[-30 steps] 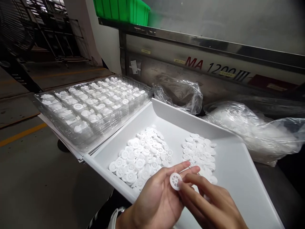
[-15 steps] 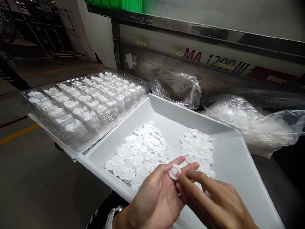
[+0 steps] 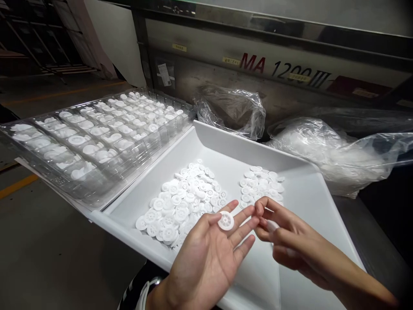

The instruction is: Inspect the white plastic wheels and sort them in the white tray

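A white spoked plastic wheel [image 3: 226, 221] lies on the fingers of my left hand [image 3: 206, 258], under the thumb. That palm faces up, its other fingers spread. Beside those fingertips, my right hand [image 3: 290, 241] is curled around a white plastic piece [image 3: 272, 225], mostly hidden by the fingers. Both hands are over a light grey tray [image 3: 222, 159]. In it lie a large heap of white wheels [image 3: 180, 202] on the left and a smaller heap of white wheels [image 3: 261, 185] on the right.
A clear compartment tray [image 3: 106, 168] filled with white parts sits left of the grey tray. Behind stand a crumpled clear bag [image 3: 232, 114] and a bag of white material [image 3: 329, 155]. A machine panel [image 3: 206, 77] closes off the back.
My right hand has moved right, off the wheel on my left hand, and now shows a white piece in its fingers. My left fingers have spread. The view has shifted slightly.
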{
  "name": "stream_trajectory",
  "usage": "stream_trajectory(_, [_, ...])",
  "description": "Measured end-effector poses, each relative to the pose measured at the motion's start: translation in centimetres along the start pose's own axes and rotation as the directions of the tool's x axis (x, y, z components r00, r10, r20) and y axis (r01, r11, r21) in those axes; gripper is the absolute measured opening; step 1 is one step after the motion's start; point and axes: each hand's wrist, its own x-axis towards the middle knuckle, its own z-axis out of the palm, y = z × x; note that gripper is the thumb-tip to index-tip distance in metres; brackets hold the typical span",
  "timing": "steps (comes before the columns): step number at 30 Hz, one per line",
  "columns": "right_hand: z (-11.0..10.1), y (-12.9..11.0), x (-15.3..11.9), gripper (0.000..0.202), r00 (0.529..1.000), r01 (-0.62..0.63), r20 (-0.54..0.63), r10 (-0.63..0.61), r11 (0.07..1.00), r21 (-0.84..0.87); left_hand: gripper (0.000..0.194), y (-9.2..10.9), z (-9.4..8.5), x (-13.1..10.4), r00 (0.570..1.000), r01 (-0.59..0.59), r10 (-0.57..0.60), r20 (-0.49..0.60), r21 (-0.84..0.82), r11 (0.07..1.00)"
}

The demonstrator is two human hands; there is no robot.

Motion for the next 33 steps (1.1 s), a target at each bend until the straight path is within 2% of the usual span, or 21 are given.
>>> stream_trajectory(2, [0.3,-0.1,-0.6,0.019,0.999,0.045,-0.007,-0.045,0.998,-0.046,0.051,0.1,0.1,-0.1,1.0,0.003,-0.003,-0.013,0.003,1.0])
stream_trajectory(4, [0.8,-0.5,-1.2,0.026,0.991,0.112,-0.063,-0.119,0.987,-0.117,0.05,0.2,0.2,-0.2,1.0,0.006,-0.005,-0.029,0.013,1.0])
stream_trajectory(6, [1.5,-1.0,-1.7,0.021,0.974,0.172,-0.106,-0.203,0.954,-0.246,0.049,0.2,0.2,-0.3,1.0,0.006,-0.005,-0.027,0.022,1.0])
stream_trajectory(8, [2.1,-1.7,-1.8,0.015,0.96,0.221,-0.073,-0.272,0.889,-0.402,0.046,0.1,0.3,-0.4,1.0,0.012,-0.012,0.018,0.009,1.0])
stream_trajectory(10, [2.6,-2.4,-1.5,0.018,0.951,0.257,-0.012,-0.31,0.807,-0.531,0.037,0.0,0.3,-0.3,0.996,0.032,-0.031,0.087,-0.005,0.999])
stream_trajectory(12, [2.8,-2.9,-1.0,0.025,0.942,0.297,0.049,-0.333,0.754,-0.586,0.028,-0.1,0.4,-0.4,0.989,0.045,-0.046,0.143,0.004,0.999])
stream_trajectory(14, [2.7,-3.2,-0.5,0.039,0.931,0.33,0.085,-0.355,0.716,-0.615,0.024,-0.1,0.5,-0.4,0.984,0.051,-0.056,0.168,0.031,0.998])
stream_trajectory(17, [2.5,-3.3,0.1,0.057,0.921,0.34,0.073,-0.384,0.697,-0.631,0.02,-0.2,0.4,-0.7,0.985,0.057,-0.066,0.159,0.062,0.996])
stream_trajectory(22, [3.1,-2.9,0.7,0.042,0.917,0.359,0.055,-0.396,0.754,-0.55,0.017,-0.4,0.4,-0.7,0.992,0.048,-0.057,0.115,0.081,0.996])
stream_trajectory(27, [2.6,-2.1,1.4,0.055,0.909,0.352,0.061,-0.413,0.68,-0.643,0.025,-0.5,0.8,-0.2,0.991,0.058,-0.072,0.112,0.122,0.991])
stream_trajectory(33, [1.4,-0.8,1.8,0.055,0.899,0.32,0.025,-0.436,0.617,-0.719,0.041,-0.4,0.5,0.0,0.988,0.108,-0.124,0.09,0.163,0.981])
